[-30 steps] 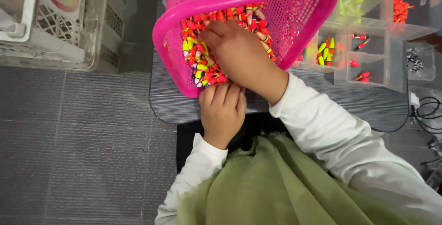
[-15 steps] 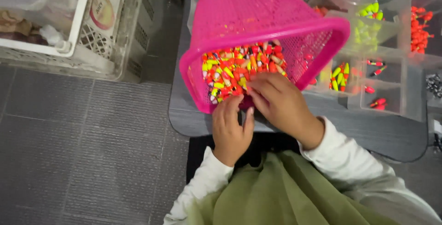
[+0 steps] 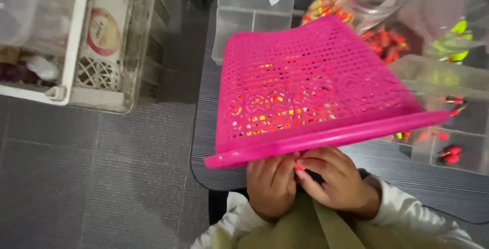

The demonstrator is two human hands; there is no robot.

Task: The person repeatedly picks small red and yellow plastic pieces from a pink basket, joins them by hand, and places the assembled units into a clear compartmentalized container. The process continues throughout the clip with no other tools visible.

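A pink perforated plastic basket (image 3: 305, 91) stands tilted on the dark table (image 3: 204, 142), its near rim raised toward me. Many small red, yellow and orange pieces show through its holes. Both hands sit together just under the near rim. My left hand (image 3: 270, 182) is cupped with its fingers against the rim. My right hand (image 3: 333, 180) pinches a small orange-red piece (image 3: 299, 167) between its fingertips, touching the left hand.
Clear plastic compartment boxes (image 3: 448, 126) with red and yellow pieces lie right of the basket, another clear box (image 3: 254, 9) behind it. A clear bag (image 3: 367, 4) of coloured pieces lies at the back. White crates (image 3: 76, 40) stand on the grey carpet at left.
The view has moved closer and lower, so the basket's underside now hides its contents. Both hands have drawn back from inside the basket to below its near rim.
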